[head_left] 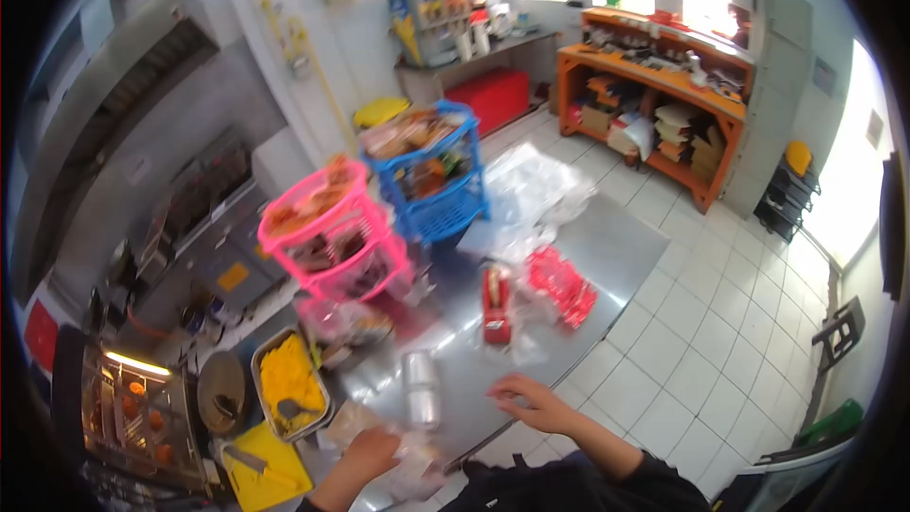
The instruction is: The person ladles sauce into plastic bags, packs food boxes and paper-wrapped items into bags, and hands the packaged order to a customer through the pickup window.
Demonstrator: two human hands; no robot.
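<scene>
My left hand (374, 452), its fingers curled, is at the near edge of the metal table, closed on a crinkled clear plastic bag (417, 466); the fingertips are hard to see. My right hand (531, 404) reaches over the front edge with fingers stretched out and nothing in them. Between and beyond the hands lies a shiny silver cylinder (422, 391). Past my right hand stands a red tape dispenser (496, 305), beside a red patterned plastic packet (561, 286). A metal tray of yellow food (287, 381) with a dark utensil sits left of my left hand.
Pink (332, 232) and blue tiered baskets (431, 171) filled with packets stand at the table's back. Clear plastic bags (531, 194) lie beside them. A knife (246, 460) rests on a yellow cutting board (270, 484). A lit warmer (137, 408) is far left; an orange shelf (654, 85) stands behind.
</scene>
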